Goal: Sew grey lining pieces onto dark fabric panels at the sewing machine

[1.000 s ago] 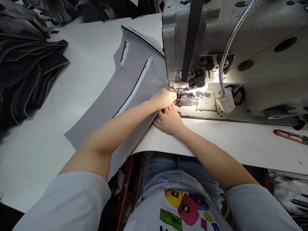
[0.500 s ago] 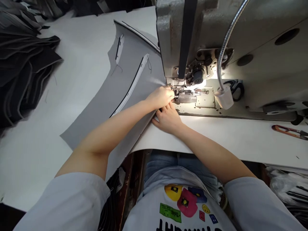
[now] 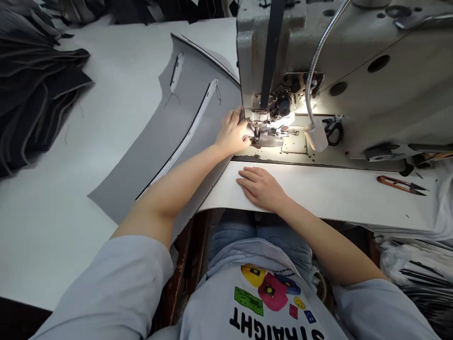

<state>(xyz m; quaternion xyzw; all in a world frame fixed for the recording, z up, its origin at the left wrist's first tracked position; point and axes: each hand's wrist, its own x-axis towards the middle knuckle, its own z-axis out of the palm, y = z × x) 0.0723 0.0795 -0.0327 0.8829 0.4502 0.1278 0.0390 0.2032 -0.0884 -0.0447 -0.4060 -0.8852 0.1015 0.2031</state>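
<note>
The left hand [image 3: 231, 134] now lies with fingers loosely parted on the flat grey fabric panel with narrow black-and-white strips [image 3: 148, 146], beside the grey metal sewing machine [image 3: 389, 104]; half a second ago its fingers are bunched. The panel extends beneath that hand and forearm. The right hand [image 3: 264, 189], earlier touching the left, now rests apart, nearer the body, fingers outstretched and holding nothing, on the white table [image 3: 318, 184]

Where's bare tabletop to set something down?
Bare: white tabletop between the dark fabric stack and flat grey fabric panel; also the front strip between the right hand and orange-handled snips. Crowded: around the left hand, beside the grey metal sewing machine.
</note>
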